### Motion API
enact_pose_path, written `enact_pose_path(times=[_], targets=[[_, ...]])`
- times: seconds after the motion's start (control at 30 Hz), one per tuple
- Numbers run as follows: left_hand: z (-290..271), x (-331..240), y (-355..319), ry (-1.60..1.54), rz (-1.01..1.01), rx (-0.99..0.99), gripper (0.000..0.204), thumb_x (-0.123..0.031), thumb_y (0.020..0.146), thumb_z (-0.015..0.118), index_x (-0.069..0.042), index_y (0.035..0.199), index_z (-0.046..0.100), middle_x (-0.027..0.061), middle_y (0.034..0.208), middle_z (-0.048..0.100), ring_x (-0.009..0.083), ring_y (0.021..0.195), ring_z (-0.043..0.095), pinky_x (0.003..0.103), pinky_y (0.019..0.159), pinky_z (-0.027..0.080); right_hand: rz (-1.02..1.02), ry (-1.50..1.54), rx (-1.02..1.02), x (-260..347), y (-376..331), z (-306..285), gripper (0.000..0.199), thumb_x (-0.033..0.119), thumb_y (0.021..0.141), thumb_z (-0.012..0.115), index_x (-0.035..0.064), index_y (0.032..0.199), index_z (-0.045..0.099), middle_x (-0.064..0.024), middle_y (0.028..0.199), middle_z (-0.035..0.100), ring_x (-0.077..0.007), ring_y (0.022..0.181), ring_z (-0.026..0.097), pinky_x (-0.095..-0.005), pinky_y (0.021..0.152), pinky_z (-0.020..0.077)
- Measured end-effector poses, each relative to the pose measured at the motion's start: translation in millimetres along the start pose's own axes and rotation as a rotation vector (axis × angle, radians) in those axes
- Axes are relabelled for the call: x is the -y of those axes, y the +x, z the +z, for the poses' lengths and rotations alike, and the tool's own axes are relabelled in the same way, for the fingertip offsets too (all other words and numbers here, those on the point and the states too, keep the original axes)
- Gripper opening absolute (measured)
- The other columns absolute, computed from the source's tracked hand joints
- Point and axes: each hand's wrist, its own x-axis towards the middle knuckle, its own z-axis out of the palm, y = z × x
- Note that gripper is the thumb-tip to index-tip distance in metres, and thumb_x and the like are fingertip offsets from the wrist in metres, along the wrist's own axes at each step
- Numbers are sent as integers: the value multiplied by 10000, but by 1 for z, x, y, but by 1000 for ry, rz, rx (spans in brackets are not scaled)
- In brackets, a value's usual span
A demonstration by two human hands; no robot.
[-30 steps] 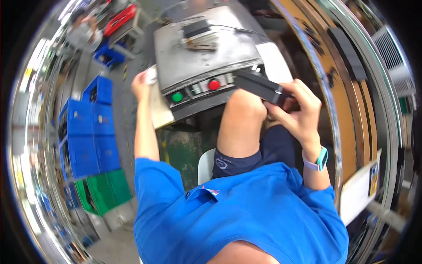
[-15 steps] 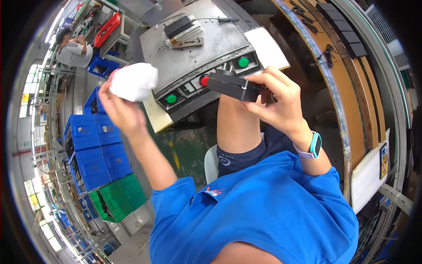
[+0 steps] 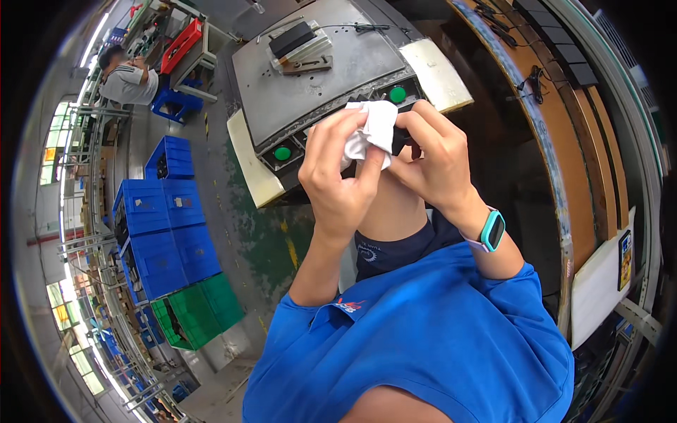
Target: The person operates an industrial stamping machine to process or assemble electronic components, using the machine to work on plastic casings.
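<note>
My left hand (image 3: pixel 333 169) grips a crumpled white cloth (image 3: pixel 379 127) and presses it around a black power adapter (image 3: pixel 400 142). Most of the adapter is hidden behind the cloth and fingers. At its right end, my right hand (image 3: pixel 441 158) pinches it between thumb and fingers. Both hands meet in front of a metal machine table (image 3: pixel 338 60), above my knee. On that table, a similar black adapter (image 3: pixel 292 39) rests on a clear block in a fixture, with a metal clamp bar (image 3: pixel 307 64) beside it.
Green buttons (image 3: pixel 283 153) line the machine's front panel. Along the right runs a wooden bench (image 3: pixel 557 148) with several black adapters (image 3: pixel 549 39) and cords. Blue crates (image 3: pixel 166 243) and a green crate (image 3: pixel 201 314) stand at left. Another person (image 3: pixel 130 81) works at far left.
My left hand has swung right, bringing the cloth from the left side onto the adapter. My right hand keeps its hold, slightly lower and turned, and the view has shifted a little.
</note>
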Motion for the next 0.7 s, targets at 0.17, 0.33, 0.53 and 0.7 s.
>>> enact_pose_path(times=[0.17,0.33,0.53,0.7], targets=[[3,10,-3,-277,-243,-71,249,13,798,700,7,1039,640,103,980,672,178,874,649,292,780,512,-55,2,-17,-2,-1,6,405,80,558,766,25,921,595,-103,798,496,-296,724,570,-376,613,480],[5,19,-2,-478,-475,-164,199,-29,853,708,10,1031,629,41,961,656,71,862,601,222,745,494,-88,41,-21,-4,-3,9,431,72,554,778,18,953,625,-97,809,514,-276,698,577,-359,599,488],[8,31,-8,-592,-513,-196,233,-55,857,726,3,1050,609,31,961,648,69,867,596,218,741,492,-3,162,-53,-3,-6,14,388,37,594,760,9,970,671,-62,736,502,-163,551,532,-276,462,434],[7,19,-8,-467,-363,-118,239,-45,857,720,-15,1064,605,26,970,643,74,867,595,223,738,492,25,158,-18,-4,-4,11,383,46,572,758,22,935,637,-78,771,513,-240,576,569,-330,504,479]])
